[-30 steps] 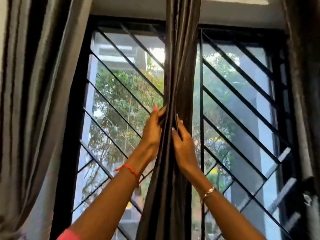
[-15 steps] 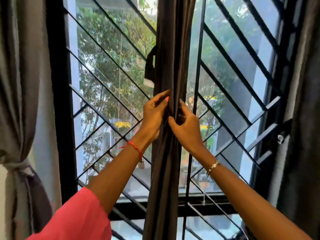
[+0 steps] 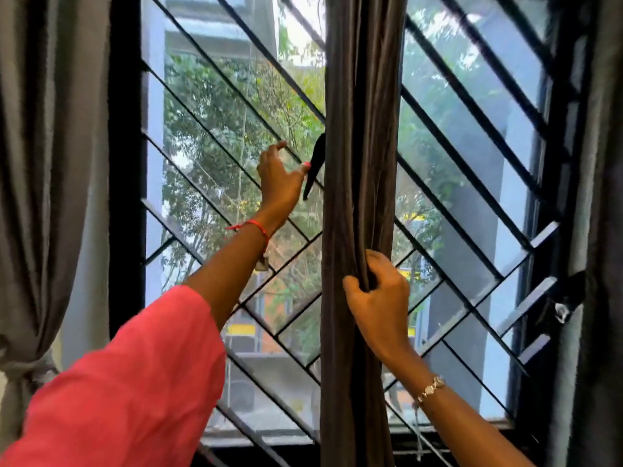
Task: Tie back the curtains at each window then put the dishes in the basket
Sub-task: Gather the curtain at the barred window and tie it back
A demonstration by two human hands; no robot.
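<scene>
A dark grey curtain (image 3: 360,129) hangs gathered into a narrow column down the middle of the window. My right hand (image 3: 377,298) grips its folds at about mid-height. A dark tie-back strap (image 3: 315,163) sticks out from the curtain's left side. My left hand (image 3: 279,178) is raised beside the strap, fingers apart, with the thumb tip touching or almost touching it. No dishes or basket are in view.
Black diagonal window bars (image 3: 219,136) run behind the curtain, close to both hands. A grey curtain (image 3: 37,197) at the left is tied back low down. Another dark curtain (image 3: 603,230) hangs at the right edge, by a wall hook (image 3: 566,303).
My left hand has let go of the curtain and moved up and left toward the strap. My right hand has slid down the curtain and closed around the folds.
</scene>
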